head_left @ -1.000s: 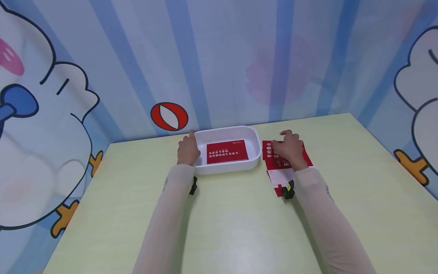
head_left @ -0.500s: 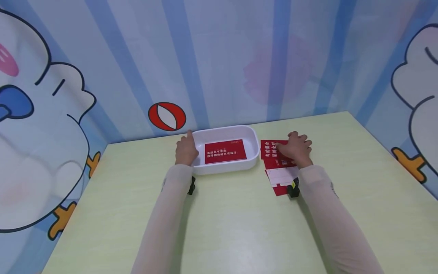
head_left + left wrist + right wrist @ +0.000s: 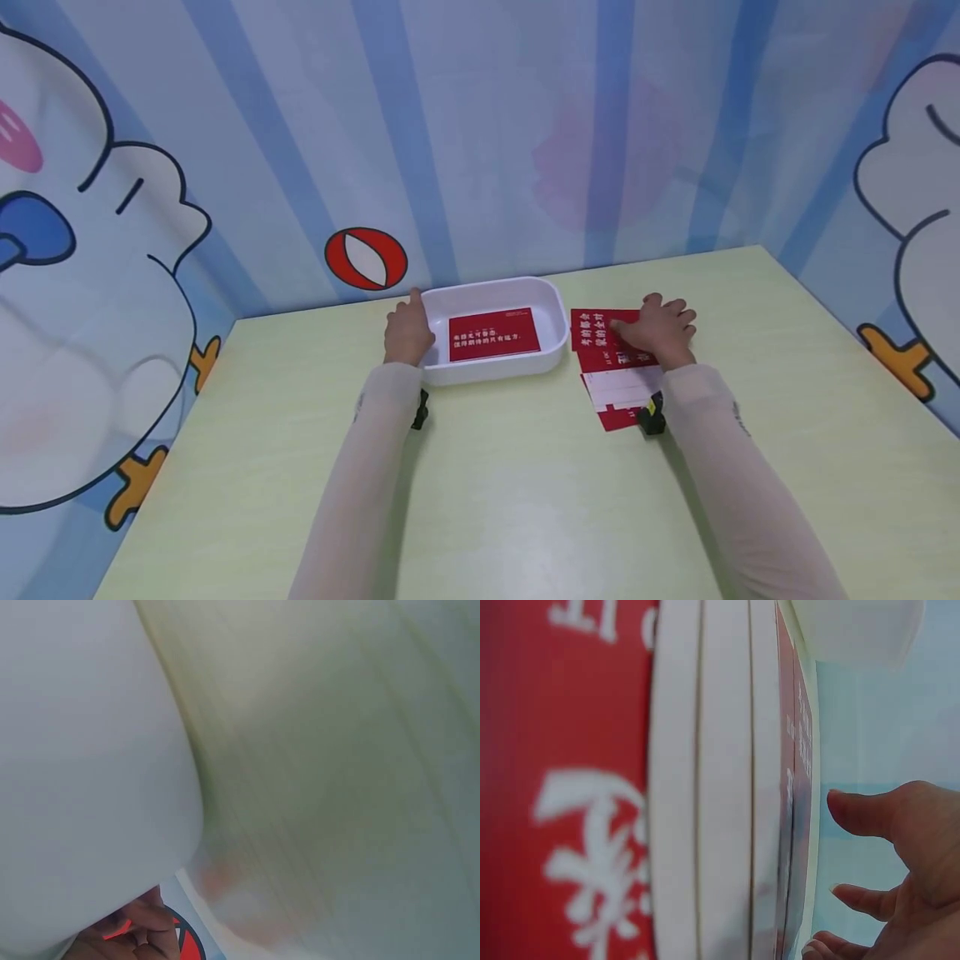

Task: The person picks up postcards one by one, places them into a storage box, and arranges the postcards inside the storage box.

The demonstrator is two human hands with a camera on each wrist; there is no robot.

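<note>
A white tray (image 3: 487, 372) stands near the back of the table with a red printed card (image 3: 493, 333) lying in it. My left hand (image 3: 408, 331) grips the tray's left end; in the left wrist view its bent fingers (image 3: 154, 937) show beside the tray wall (image 3: 90, 765). To the right of the tray, several red and white cards (image 3: 596, 360) lie overlapping in a loose spread. Over their right part is my right hand (image 3: 660, 330), fingers apart. The right wrist view shows the thumb and fingers spread beside the cards (image 3: 562, 712), holding nothing.
The pale yellow-green table (image 3: 495, 500) ends at a blue striped backdrop (image 3: 495, 150) just behind the tray. Cartoon figures are printed on the left and right sides of the backdrop. A small black device (image 3: 651, 417) sits under the right wrist, above the nearest cards.
My right hand has slid to the right across the cards and spread its fingers, so more printed text shows. The left hand and the tray have stayed in place.
</note>
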